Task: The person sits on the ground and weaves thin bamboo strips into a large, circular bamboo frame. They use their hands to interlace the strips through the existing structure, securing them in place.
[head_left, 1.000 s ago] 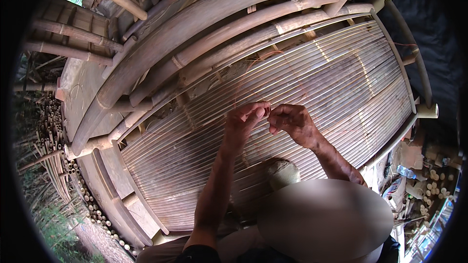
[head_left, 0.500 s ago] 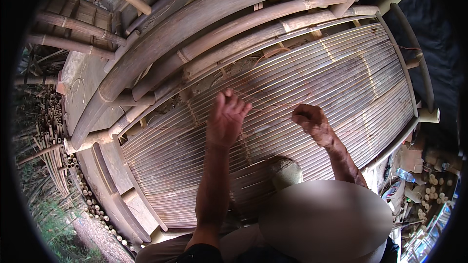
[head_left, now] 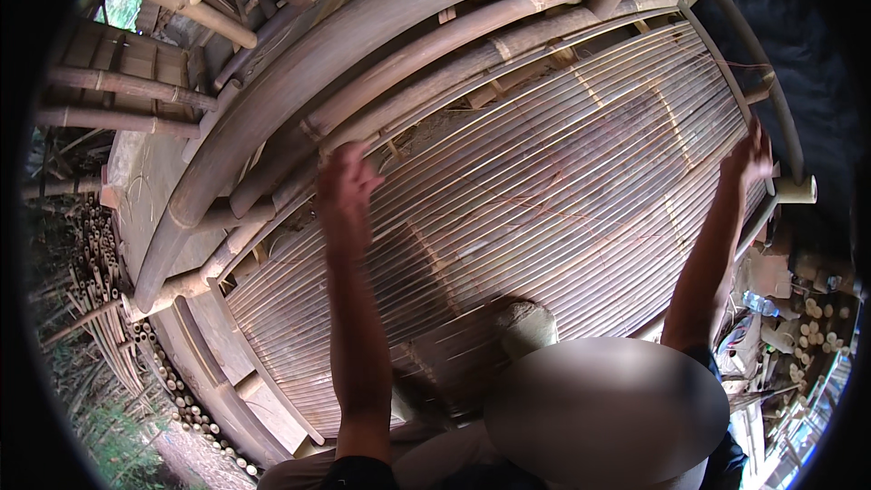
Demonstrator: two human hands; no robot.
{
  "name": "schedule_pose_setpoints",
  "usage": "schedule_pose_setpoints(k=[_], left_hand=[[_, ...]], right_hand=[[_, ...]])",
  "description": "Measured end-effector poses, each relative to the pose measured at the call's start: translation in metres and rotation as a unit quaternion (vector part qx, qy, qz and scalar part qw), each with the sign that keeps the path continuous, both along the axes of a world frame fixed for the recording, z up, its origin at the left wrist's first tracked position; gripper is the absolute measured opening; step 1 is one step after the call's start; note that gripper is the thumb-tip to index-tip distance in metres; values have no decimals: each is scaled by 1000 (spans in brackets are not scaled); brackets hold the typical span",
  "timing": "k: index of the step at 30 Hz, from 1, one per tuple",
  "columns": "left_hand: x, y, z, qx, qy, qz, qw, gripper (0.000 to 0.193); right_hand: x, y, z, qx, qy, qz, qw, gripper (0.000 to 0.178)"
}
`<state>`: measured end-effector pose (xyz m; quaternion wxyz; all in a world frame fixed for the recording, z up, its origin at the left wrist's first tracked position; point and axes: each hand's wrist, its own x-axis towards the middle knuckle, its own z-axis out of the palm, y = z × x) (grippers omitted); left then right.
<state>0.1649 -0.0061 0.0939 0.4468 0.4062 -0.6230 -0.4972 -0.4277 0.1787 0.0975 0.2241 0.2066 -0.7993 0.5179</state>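
Both hands are spread wide over a bamboo bench seat (head_left: 508, 245) made of long, narrow slats. My left hand (head_left: 347, 191) hovers near the seat's back edge, fingers curled and somewhat blurred; what they hold, if anything, is too small to make out. Far to the right, my right hand (head_left: 751, 156) is raised by the seat's end rail, its fingers drawn together and blurred. Any thing in it is hidden. Thin reddish cord (head_left: 531, 207) lies in loose lines across the middle slats.
Thick curved bamboo poles (head_left: 399, 18) form the backrest behind the seat. A rounded pale object (head_left: 531, 327) stands at the front edge. Cut bamboo pieces (head_left: 817, 331) and a plastic bottle (head_left: 760, 304) lie at right; bundled bamboo sticks (head_left: 104, 308) lie at left. Dark sheeting (head_left: 798, 63) hangs beyond the right end.
My hands have moved apart from over the middle of the seat: the left toward the back left, the right far out to the right end. The view has shifted slightly.
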Motion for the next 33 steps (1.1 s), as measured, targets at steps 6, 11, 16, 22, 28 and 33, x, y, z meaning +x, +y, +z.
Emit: schedule_pose_setpoints(k=[6,11,16,22,28,33], left_hand=[[-134,-42,-66,-26,-158,-40,986,29],[-189,-59,-102,42,-407,-112,906,32],[-199,-84,-131,74,-381,-193,901,38],[-232,-96,-124,211,-520,-186,807,53],[-201,-40,-94,67,-464,85,879,44],[-171,23,-41,-148,-106,150,972,11]], right_hand=[[132,-174,-24,445,85,210,866,20],[259,-217,-83,561,165,382,716,21],[244,-233,-78,505,-237,566,607,33],[232,-247,-74,509,-453,506,528,36],[229,-192,5,525,-66,403,747,33],[202,-149,28,-82,-479,691,536,43]])
